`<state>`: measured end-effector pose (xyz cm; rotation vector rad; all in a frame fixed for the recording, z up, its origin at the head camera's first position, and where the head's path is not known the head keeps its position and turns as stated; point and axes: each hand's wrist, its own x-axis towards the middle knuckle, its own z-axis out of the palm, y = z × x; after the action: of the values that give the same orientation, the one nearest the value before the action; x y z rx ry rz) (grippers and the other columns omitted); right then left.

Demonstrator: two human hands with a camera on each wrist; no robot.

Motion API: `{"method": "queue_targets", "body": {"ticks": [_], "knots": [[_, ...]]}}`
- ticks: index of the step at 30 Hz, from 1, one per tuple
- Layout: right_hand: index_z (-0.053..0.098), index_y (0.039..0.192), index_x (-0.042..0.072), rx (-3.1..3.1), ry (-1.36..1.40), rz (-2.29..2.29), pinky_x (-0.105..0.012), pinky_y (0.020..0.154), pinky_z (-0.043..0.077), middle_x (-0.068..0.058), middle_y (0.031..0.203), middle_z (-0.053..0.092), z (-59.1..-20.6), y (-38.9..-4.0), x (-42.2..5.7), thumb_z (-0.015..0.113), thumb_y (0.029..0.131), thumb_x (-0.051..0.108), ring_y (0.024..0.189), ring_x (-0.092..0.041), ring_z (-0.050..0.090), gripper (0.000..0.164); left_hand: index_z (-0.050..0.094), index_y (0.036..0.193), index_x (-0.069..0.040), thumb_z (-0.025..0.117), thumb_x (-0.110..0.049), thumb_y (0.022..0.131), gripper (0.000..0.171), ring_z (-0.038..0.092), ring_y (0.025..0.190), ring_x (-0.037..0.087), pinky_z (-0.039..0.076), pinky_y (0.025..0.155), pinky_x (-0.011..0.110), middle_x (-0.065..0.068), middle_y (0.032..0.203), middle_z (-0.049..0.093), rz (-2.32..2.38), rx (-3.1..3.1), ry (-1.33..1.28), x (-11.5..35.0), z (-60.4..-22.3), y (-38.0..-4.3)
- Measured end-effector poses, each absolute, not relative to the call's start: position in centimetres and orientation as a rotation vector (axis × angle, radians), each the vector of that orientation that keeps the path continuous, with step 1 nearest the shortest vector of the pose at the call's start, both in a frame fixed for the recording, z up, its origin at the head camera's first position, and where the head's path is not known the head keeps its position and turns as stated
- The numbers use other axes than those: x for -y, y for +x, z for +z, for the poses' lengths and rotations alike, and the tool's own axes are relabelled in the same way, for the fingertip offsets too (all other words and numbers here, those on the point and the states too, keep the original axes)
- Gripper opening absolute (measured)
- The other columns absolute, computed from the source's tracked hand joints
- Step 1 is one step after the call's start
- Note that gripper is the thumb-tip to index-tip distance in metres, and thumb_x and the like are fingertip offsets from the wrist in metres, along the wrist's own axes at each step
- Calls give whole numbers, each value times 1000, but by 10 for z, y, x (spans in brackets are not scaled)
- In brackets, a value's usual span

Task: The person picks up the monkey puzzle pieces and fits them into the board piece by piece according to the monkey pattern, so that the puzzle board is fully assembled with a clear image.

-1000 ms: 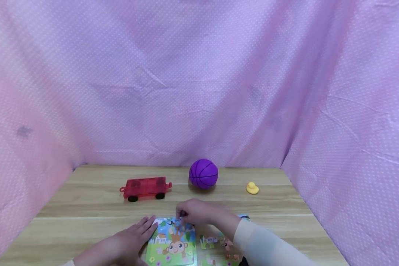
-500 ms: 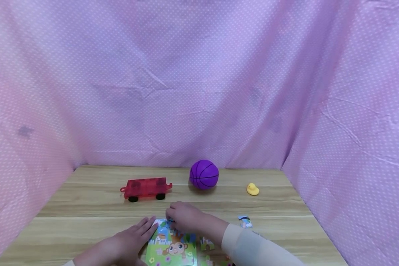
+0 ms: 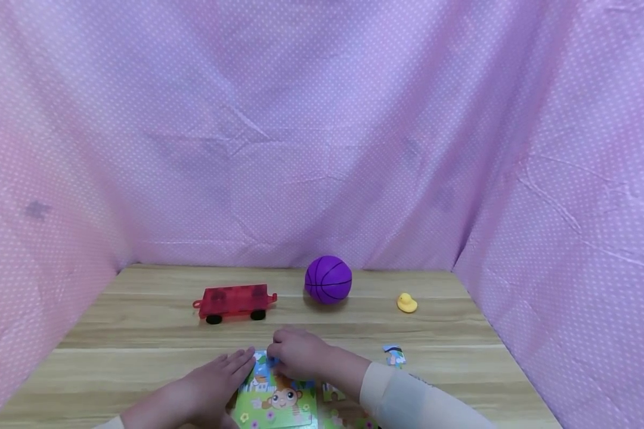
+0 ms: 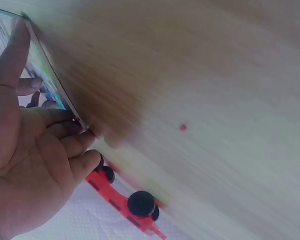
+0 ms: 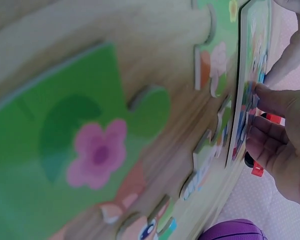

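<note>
A square jigsaw puzzle [image 3: 273,411] with a cartoon monkey lies on the table in front of me. My left hand [image 3: 214,384] rests along its left side, fingers extended over the upper left corner and thumb at the near corner. Over the puzzle's upper part, my right hand [image 3: 299,353] has its fingers curled down at the surface. In the right wrist view, the right thumb and fingers [image 5: 262,137] pinch at a small puzzle piece [image 5: 253,104] on the board; the hand largely hides it in the head view.
Loose pieces lie right of the puzzle, including a blue piece [image 3: 395,355] and a green piece with a pink flower [image 5: 65,135]. Farther back stand a red toy wagon [image 3: 233,302], a purple ball [image 3: 328,280] and a yellow rubber duck [image 3: 406,302]. Pink dotted cloth [image 3: 322,149] surrounds the table.
My right hand has moved left and slightly nearer across the puzzle's upper part, then stayed almost still. More of the blue loose piece shows. The left hand has hardly moved.
</note>
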<state>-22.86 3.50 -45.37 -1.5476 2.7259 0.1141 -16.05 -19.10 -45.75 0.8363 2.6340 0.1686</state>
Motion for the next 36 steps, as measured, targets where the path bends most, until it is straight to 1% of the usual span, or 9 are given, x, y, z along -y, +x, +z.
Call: {"method": "queue_targets", "body": {"ticks": [2, 4, 8, 14, 19, 23, 28, 34, 36], "knots": [[69, 114, 28, -2723, -1529, 94, -17, 83, 46, 12, 103, 59, -454, -229, -36, 67, 92, 40, 91, -2, 49, 25, 33, 153, -12, 65, -81, 64, 117, 32, 145, 31, 33, 112, 57, 8, 160, 31, 166, -2638, 845, 190, -458, -162], [68, 114, 28, -2727, -1521, 85, -16, 84, 46, 13, 103, 58, -455, -229, -36, 67, 92, 42, 91, -2, 49, 25, 32, 154, -16, 66, -80, 65, 115, 32, 145, 32, 33, 111, 57, 8, 160, 30, 169, -2633, 844, 190, -458, -163], [68, 111, 28, -2739, -1584, 103, -16, 84, 46, 12, 103, 59, -458, -231, -35, 66, 93, 42, 91, -2, 51, 23, 33, 154, -22, 66, -79, 66, 109, 32, 145, 33, 34, 110, 58, 8, 161, 28, 172, -2626, 854, 191, -458, -162], [70, 106, 30, -2735, -1639, 122, -14, 81, 44, 11, 102, 59, -460, -230, -34, 68, 92, 38, 89, -2, 50, 16, 34, 154, -19, 63, -80, 69, 109, 28, 146, 35, 31, 111, 61, 7, 162, 27, 190, -2630, 921, 192, -460, -161], [70, 104, 31, -2717, -1646, 111, -12, 79, 42, 13, 100, 57, -459, -230, -36, 69, 91, 39, 88, -2, 48, 15, 33, 154, -17, 61, -80, 70, 109, 28, 147, 31, 32, 112, 57, 3, 161, 31, 198, -2616, 964, 192, -461, -162], [70, 105, 31, -2720, -1645, 96, -12, 81, 42, 14, 100, 56, -460, -230, -37, 69, 91, 39, 90, -2, 48, 16, 32, 155, -18, 61, -81, 70, 109, 30, 147, 30, 34, 111, 56, 2, 160, 31, 237, -2604, 957, 192, -461, -164], [70, 108, 29, -2730, -1648, 59, -13, 84, 43, 14, 102, 57, -462, -231, -39, 68, 92, 40, 94, -1, 49, 20, 30, 155, -20, 59, -82, 72, 107, 30, 146, 34, 35, 109, 59, 3, 161, 30, 273, -2604, 975, 193, -460, -163], [68, 107, 29, -2717, -1612, 0, -14, 88, 45, 14, 104, 57, -464, -232, -42, 65, 93, 44, 100, -1, 51, 21, 31, 155, -26, 61, -80, 72, 103, 29, 147, 33, 36, 110, 55, 2, 162, 27, 280, -2595, 947, 192, -456, -162], [67, 106, 29, -2713, -1588, -18, -15, 89, 45, 15, 103, 57, -464, -232, -42, 66, 92, 45, 101, 0, 51, 21, 32, 155, -26, 61, -80, 72, 103, 29, 146, 33, 37, 110, 54, 2, 162, 28, 274, -2594, 945, 191, -456, -161]]}}
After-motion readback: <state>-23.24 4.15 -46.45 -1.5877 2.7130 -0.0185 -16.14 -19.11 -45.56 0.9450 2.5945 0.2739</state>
